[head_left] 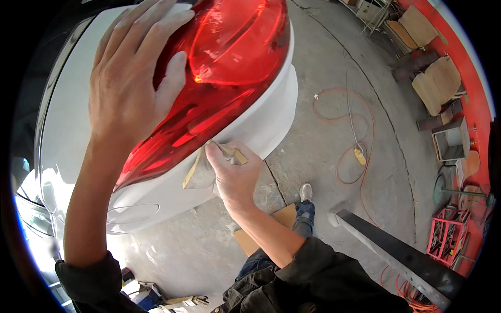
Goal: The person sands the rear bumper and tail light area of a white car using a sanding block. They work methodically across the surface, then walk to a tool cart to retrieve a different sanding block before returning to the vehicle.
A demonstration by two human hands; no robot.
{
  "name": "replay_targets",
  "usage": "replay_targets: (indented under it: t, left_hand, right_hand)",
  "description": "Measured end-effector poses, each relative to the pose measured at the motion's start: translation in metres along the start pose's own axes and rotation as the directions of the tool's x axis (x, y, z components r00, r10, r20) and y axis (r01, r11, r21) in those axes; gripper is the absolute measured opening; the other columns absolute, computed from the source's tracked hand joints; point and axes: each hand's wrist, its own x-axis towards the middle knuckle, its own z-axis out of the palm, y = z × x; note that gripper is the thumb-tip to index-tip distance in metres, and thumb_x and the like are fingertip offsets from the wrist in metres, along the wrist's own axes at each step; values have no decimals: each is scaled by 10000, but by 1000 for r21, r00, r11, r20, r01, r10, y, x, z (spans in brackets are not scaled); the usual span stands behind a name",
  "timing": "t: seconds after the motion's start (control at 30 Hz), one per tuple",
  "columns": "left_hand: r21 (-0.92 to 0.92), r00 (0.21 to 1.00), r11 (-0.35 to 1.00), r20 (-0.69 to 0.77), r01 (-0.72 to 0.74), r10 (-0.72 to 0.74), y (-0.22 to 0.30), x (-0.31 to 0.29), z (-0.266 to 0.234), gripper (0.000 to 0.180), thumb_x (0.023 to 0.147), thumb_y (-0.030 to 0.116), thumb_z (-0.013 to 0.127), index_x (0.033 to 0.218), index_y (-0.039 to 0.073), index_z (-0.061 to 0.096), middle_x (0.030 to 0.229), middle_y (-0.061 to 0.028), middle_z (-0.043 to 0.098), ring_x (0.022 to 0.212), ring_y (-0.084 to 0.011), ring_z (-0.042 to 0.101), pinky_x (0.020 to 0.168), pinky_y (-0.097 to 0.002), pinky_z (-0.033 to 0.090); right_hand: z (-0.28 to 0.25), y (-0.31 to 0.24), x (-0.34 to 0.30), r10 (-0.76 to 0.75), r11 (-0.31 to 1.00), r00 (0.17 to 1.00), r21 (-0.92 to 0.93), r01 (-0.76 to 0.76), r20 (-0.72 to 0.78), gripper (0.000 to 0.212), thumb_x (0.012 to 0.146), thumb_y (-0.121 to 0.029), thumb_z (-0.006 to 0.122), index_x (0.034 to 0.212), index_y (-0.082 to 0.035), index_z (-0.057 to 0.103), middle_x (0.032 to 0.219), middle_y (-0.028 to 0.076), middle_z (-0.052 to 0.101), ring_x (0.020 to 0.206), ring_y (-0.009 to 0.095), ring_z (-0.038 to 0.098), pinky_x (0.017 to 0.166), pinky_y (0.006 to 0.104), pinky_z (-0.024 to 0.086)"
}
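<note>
Tan sandpaper (pixel 201 169) lies pinched under right hand (pixel 233 169), below tail light (pixel 219 68).

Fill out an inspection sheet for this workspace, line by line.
Surface: white car body panel, glossy, glare low on the left.
Job's things: red tail light; folded sandpaper sheet against the panel just below it.
Clutter: cardboard piece on the concrete floor; tools by the lower edge.
Grippers: left hand flat on the tail light; right hand pressing the sandpaper.
Cables: orange cable looped on the floor.
Surroundings: red wall, wooden chairs, red crate, dark metal beam.
</note>
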Motion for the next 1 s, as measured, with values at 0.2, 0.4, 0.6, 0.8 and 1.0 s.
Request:
replay_targets:
  t: [0.2, 0.4, 0.6, 0.8, 1.0]
  left_hand:
    - [18, 998, 999, 56, -31, 30, -2, 0, -6, 420, 964, 126, 552, 1377, 71, 615, 1459, -127, 587, 1416, -319, 488, 1191, -452, 354]
    - [81, 995, 993, 62, -84, 79, -3, 4, -5, 413, 1005, 166, 522, 1404, 103, 608, 1454, -119, 595, 1412, -311, 494, 1191, -447, 357]
    - [-40, 996, 998, -63, 55, -57, 27, 8, -1, 424, 860, 205, 595, 1215, -25, 627, 1316, -296, 607, 1264, -476, 556, 1111, -559, 400]
    - [59, 996, 996, 60, -72, 68, -7, 1, -2, 418, 1003, 183, 525, 1407, 119, 610, 1465, -115, 587, 1412, -309, 494, 1194, -445, 354]
    - [90, 991, 990, 92, -107, 99, -16, -3, 0, 410, 988, 193, 530, 1382, 125, 625, 1441, -109, 606, 1394, -308, 514, 1194, -458, 364]
  right_hand:
    - [-33, -18, 43, -58, 998, 995, -2, 58, 83, 154, 885, -110, 774, 860, 36, 730, 756, 8, 700, 704, 75, 578, 628, 262, 455]
    - [-6, 10, 2, -77, 993, 997, 87, 76, 16, 165, 879, -117, 801, 860, 28, 723, 749, 8, 693, 681, 47, 563, 620, 233, 453]
    - [-23, 6, 20, -163, 984, 969, -38, 173, 183, 120, 850, -53, 807, 829, 22, 715, 782, 38, 726, 686, 60, 641, 612, 230, 500]
    - [-30, 7, 33, -395, 884, 850, -108, 455, 348, 104, 804, -32, 815, 826, -1, 718, 747, 61, 714, 648, 95, 660, 572, 246, 493]
    - [-43, -5, 50, -368, 853, 806, -176, 491, 463, 109, 788, -82, 830, 835, -11, 763, 735, 71, 727, 637, 108, 670, 563, 248, 489]
